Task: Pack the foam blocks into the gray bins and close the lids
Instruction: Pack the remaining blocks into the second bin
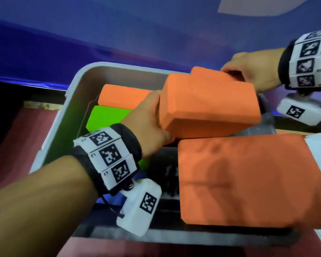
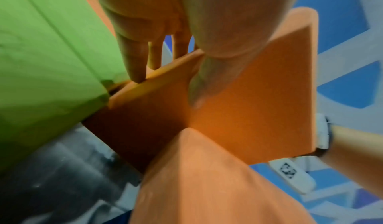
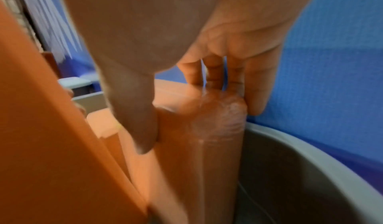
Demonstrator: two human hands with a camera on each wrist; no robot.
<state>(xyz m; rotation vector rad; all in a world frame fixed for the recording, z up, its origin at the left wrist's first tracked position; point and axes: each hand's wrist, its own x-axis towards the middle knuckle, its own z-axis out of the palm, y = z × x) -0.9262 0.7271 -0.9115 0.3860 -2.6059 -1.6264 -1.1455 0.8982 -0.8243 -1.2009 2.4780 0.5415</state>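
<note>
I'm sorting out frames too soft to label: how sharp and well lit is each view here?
Head view: fairly sharp centre, the orange foam block well lit, edges smeared, shadow on the nearer orange block. Left wrist view: soft throughout, green foam block bright, grey bin floor dark. Right wrist view: heavily motion-blurred and dim.

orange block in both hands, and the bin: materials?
Orange block: looks like dense matte foam; fine grainy surface, soft rounded edges, no glare, and it dents slightly under the left hand. The right hand grips its far end. Gray bin: probably moulded plastic; smooth rounded rim with a dull sheen.
</note>
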